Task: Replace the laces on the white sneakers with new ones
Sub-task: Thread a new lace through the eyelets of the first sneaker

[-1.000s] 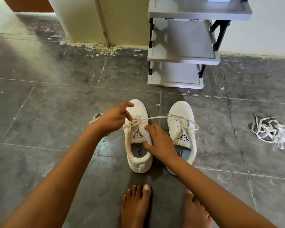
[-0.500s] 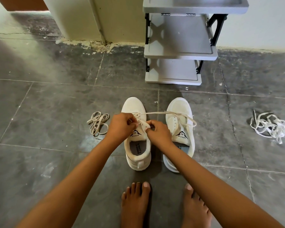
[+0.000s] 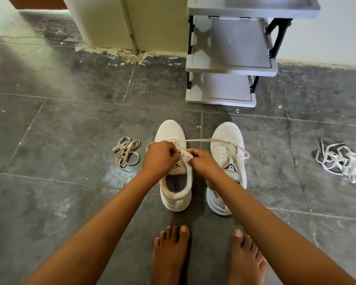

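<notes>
Two white sneakers stand side by side on the dark tiled floor, toes pointing away from me: the left sneaker and the right sneaker. My left hand and my right hand meet over the left sneaker's eyelets. Each hand pinches the beige lace there. One long end of that lace runs rightward and drapes across the right sneaker. The eyelets under my fingers are hidden.
A beige coiled lace lies on the floor left of the sneakers. A tangled heap of white laces lies far right. A grey shoe rack stands against the wall behind. My bare feet are just behind the sneakers.
My left hand came in from the left, uncovering the coiled lace, and now meets my right hand over the left sneaker's eyelets. My right hand moved up from the tongue.
</notes>
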`<state>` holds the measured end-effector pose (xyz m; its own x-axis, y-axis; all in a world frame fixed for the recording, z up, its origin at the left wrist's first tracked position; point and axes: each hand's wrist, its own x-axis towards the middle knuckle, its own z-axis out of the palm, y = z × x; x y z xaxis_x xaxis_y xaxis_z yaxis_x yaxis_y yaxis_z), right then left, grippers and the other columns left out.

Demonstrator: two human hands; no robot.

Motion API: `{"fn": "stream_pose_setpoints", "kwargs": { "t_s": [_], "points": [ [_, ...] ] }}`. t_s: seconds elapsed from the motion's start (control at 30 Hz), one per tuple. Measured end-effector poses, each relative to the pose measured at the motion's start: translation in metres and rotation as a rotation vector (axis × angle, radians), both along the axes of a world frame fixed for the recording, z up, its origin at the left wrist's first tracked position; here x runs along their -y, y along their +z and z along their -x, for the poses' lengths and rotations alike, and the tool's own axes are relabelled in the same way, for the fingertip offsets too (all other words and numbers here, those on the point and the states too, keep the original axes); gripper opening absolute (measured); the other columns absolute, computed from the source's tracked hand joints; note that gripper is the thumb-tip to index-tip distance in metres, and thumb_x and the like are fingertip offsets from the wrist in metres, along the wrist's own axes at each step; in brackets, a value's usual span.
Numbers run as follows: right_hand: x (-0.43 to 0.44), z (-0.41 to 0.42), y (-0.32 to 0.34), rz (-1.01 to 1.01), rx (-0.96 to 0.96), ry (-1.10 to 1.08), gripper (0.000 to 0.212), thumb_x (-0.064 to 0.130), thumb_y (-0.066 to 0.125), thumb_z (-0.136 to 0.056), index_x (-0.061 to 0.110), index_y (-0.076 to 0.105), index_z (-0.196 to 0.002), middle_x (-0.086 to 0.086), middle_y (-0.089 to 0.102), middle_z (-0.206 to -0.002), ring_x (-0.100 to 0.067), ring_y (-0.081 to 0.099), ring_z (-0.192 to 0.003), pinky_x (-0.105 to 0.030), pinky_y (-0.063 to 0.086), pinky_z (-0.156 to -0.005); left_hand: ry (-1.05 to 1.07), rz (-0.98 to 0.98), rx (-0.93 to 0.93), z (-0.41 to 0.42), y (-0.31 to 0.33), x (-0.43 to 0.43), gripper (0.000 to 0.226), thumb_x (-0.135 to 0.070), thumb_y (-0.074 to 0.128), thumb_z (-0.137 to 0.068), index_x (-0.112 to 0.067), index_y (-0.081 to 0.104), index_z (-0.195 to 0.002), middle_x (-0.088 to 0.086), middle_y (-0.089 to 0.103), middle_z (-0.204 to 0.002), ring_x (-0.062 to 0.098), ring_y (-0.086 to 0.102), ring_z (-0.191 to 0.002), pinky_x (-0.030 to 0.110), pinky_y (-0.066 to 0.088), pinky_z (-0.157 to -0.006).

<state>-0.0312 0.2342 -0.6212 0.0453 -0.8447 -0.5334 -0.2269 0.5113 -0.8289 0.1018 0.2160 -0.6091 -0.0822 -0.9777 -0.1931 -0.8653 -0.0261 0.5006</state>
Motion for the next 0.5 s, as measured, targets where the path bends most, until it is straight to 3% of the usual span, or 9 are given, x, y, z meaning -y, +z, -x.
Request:
{"fn": "stream_pose_setpoints", "kwargs": {
  "t_s": [0.2,0.37,0.5],
  "points": [
    [-0.0006,-0.0006,0.0001,0.006,0.004,-0.005,0.034,0.001,0.045,-0.092,0.018,0.062,-0.116,0.003,0.062,-0.1,-0.01,0.057,-0.087,-0.02,0.047,-0.068,0.018,-0.002,-0.003,0.0009,-0.0011,-0.0004,0.011,-0.017,0.059,-0.083,-0.014,0.069,-0.082,0.005,0.069,-0.079,0.02,0.061,-0.074,0.031,0.05,-0.067],
    [-0.0043,-0.0003,-0.0018,0.044,-0.034,-0.063,0.018,0.009,0.054,-0.092,0.016,0.062,-0.106,0.002,0.063,-0.099,-0.01,0.058,-0.086,-0.018,0.047,-0.067,-0.016,-0.002,0.034,0.0035,0.0001,-0.0008,0.012,-0.017,0.057,-0.084,-0.012,0.069,-0.084,0.007,0.068,-0.081,0.022,0.06,-0.074,0.029,0.045,-0.062],
    [-0.005,-0.0001,-0.0015,0.063,-0.052,-0.06,0.018,0.009,0.058,-0.09,0.014,0.062,-0.107,-0.001,0.065,-0.104,-0.014,0.06,-0.095,-0.026,0.049,-0.081,-0.027,0.017,0.092,0.0081,0.0005,-0.0008,0.013,-0.018,0.054,-0.085,-0.011,0.065,-0.083,0.01,0.067,-0.084,0.027,0.061,-0.08,0.031,0.042,-0.063]
  ]
}}
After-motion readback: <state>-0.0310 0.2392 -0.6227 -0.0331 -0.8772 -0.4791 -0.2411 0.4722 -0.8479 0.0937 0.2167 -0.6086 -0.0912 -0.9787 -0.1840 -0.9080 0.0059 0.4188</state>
